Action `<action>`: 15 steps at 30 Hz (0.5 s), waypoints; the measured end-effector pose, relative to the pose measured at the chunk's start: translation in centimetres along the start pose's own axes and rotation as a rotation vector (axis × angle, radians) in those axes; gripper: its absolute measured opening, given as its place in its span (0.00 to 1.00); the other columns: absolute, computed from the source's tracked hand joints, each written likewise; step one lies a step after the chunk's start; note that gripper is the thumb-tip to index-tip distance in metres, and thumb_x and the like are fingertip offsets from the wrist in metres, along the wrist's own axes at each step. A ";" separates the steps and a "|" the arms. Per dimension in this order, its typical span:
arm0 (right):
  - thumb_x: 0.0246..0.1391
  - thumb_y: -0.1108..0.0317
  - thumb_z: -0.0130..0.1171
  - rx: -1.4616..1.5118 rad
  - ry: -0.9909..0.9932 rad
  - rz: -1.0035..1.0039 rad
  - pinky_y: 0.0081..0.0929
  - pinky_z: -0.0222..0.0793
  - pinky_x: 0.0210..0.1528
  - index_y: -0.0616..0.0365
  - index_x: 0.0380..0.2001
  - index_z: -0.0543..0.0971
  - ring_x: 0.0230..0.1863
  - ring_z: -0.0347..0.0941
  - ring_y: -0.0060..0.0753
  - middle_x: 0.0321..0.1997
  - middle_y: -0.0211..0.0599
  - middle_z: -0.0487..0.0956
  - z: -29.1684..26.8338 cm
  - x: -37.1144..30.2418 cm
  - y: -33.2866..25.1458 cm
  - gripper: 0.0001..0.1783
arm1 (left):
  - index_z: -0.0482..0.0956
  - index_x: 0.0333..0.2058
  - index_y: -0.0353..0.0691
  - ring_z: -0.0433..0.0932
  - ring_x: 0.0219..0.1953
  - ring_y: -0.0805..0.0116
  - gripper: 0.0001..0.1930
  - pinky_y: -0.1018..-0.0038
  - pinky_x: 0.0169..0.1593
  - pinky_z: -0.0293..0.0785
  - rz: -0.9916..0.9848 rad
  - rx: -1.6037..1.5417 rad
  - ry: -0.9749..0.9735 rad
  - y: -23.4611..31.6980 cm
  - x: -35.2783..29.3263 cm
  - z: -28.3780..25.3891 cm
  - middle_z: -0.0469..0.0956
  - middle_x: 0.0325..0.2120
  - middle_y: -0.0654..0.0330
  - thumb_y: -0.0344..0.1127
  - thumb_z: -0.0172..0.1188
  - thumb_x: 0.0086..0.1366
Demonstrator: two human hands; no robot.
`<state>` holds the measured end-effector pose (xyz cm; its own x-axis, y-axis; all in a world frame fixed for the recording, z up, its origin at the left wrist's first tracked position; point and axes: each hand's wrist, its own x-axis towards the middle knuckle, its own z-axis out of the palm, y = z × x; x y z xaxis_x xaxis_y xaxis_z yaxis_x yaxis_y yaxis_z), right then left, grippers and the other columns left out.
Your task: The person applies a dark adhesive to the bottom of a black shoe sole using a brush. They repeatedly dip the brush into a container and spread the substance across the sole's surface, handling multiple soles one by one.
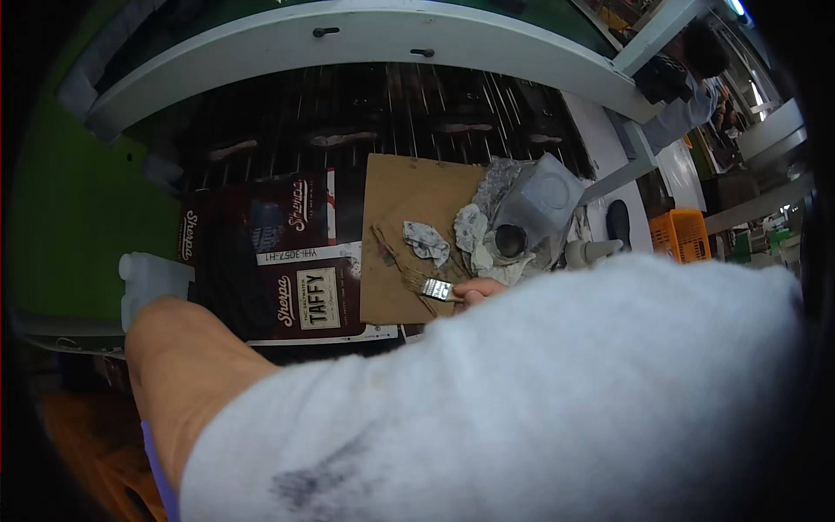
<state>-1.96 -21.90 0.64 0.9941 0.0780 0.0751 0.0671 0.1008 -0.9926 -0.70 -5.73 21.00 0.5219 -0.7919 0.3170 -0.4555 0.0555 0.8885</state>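
Head view shows a wide white sleeve (557, 391) filling the lower half of the picture and hiding most of both arms. Beyond it lies a dark slatted work surface (365, 113) under a curved white frame (348, 35). On that surface, toward its left edge, rests a flattened dark printed carton (261, 261), and a white plastic jug (148, 278) sits just beside the carton's left edge. A brown cardboard sheet (409, 217) lies against the carton's right edge, overlapping it. At the sheet's right edge there is a heap of crumpled grey and white rags (474, 230), with a small dark round pot (511, 239) and a grey plastic bag (544, 204) among them; one more rag (424, 241) lies on the sheet itself.

The right hand (478, 291) shows only its fingertips past the sleeve, closed around the handle of a small paintbrush (430, 287), whose bristles touch the cardboard near its lower right corner. The left hand (187, 357) sits at the surface's lower left corner; whether it grips anything cannot be told. Another person's sleeve (687, 109) shows far right.
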 end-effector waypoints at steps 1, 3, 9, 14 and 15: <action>0.53 0.66 0.55 -0.007 -0.022 0.007 0.17 0.63 0.21 0.66 0.31 0.76 0.20 0.68 0.20 0.19 0.35 0.73 0.4 -0.1 -0.2 0.11 | 0.69 0.47 0.32 0.74 0.36 0.65 0.21 0.73 0.44 0.70 0.007 0.015 -0.010 -0.3 -0.2 0.1 0.76 0.34 0.56 0.35 0.56 0.56; 0.53 0.66 0.55 0.012 -0.078 0.032 0.18 0.63 0.22 0.66 0.31 0.76 0.20 0.68 0.21 0.19 0.35 0.74 0.1 -0.1 -0.3 0.11 | 0.69 0.47 0.32 0.74 0.36 0.65 0.21 0.73 0.43 0.70 0.030 0.032 -0.032 -0.6 -0.7 0.4 0.76 0.34 0.56 0.35 0.56 0.56; 0.53 0.72 0.55 0.064 -0.176 0.088 0.13 0.64 0.24 0.65 0.32 0.78 0.21 0.69 0.17 0.20 0.32 0.76 0.0 -0.4 -0.1 0.08 | 0.70 0.46 0.32 0.75 0.35 0.64 0.20 0.72 0.42 0.71 0.052 0.069 -0.034 -1.3 -1.9 0.6 0.76 0.33 0.55 0.36 0.56 0.56; 0.53 0.70 0.55 0.113 -0.137 0.107 0.13 0.65 0.23 0.67 0.31 0.78 0.21 0.70 0.19 0.21 0.35 0.76 0.1 -0.6 0.1 0.09 | 0.70 0.46 0.32 0.75 0.34 0.62 0.20 0.72 0.41 0.71 0.070 0.074 -0.027 -1.6 -2.7 1.3 0.76 0.33 0.54 0.36 0.56 0.56; 0.53 0.69 0.55 0.114 -0.144 0.083 0.14 0.65 0.23 0.66 0.31 0.78 0.21 0.70 0.19 0.20 0.35 0.76 0.2 -0.3 0.4 0.09 | 0.70 0.46 0.32 0.75 0.34 0.62 0.20 0.72 0.41 0.71 0.063 0.095 -0.022 -1.7 -2.8 1.3 0.76 0.32 0.54 0.36 0.56 0.56</action>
<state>-2.29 -21.70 0.21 0.9728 0.2310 0.0145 -0.0327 0.1993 -0.9794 -2.33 -4.42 18.15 0.4748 -0.8019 0.3626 -0.5534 0.0483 0.8315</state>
